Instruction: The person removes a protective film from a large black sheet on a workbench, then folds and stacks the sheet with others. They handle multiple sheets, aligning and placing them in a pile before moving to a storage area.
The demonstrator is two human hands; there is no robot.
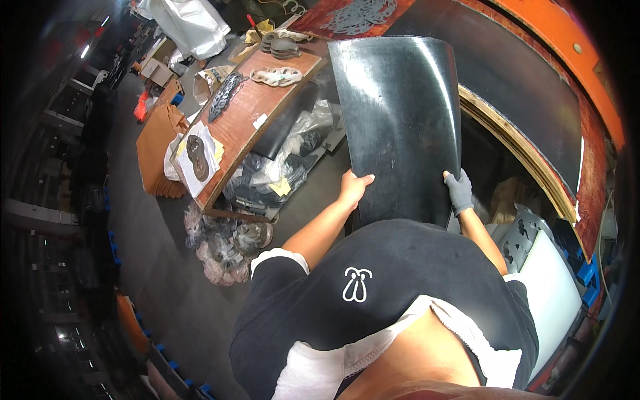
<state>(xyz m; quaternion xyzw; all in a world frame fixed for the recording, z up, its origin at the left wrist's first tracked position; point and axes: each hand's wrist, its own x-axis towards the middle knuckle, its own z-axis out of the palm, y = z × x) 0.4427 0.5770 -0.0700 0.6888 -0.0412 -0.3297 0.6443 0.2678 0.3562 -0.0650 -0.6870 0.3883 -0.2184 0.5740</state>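
Note:
A large glossy black sheet [403, 107], bent in a curve, stands up in front of my body. My bare left hand [353, 189] grips its left edge low down, with the thumb lying on the front face. On the opposite edge my right hand [459, 191], in a grey glove with a bare thumb tip, holds the sheet at about the same height. The fingers of both hands are mostly hidden behind the sheet. Its far end reaches up to the worktable with dark sheets [507, 80].
To the left stands a brown-topped table [257, 110] with sole-shaped pieces [277, 77] and papers [193, 163]. Plastic bags [230, 247] lie under and beside it. Brown cardboard [160, 150] is stacked at its far side. A white sheet [543, 293] leans at my right.

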